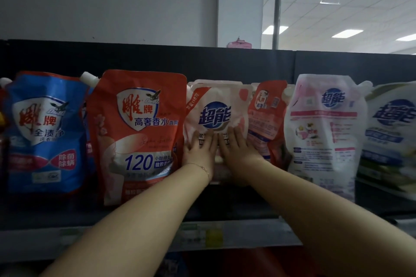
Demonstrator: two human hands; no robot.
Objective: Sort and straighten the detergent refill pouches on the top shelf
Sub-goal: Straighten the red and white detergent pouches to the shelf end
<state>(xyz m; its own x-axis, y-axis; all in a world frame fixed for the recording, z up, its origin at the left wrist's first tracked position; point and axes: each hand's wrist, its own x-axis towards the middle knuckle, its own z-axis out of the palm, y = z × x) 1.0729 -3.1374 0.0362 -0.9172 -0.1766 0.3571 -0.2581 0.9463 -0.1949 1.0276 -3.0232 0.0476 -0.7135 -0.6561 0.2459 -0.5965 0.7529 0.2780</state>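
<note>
Detergent refill pouches stand in a row on the top shelf (236, 213). In the middle a white-and-pink pouch (216, 105) with a blue round logo stands set back. My left hand (198, 153) and my right hand (238, 150) press flat against its lower front, fingers straight, side by side. To its left stands a large red pouch (139, 132), then a blue pouch (45, 135). To its right a smaller red pouch (265, 119) sits behind, then a pale pink pouch (324, 132) and a white pouch (391, 126) at the frame's edge.
A black back panel (225, 63) rises behind the pouches. The shelf's front rail (202, 236) carries price labels. More goods show dimly on the shelf below. A white wall and ceiling lights lie beyond.
</note>
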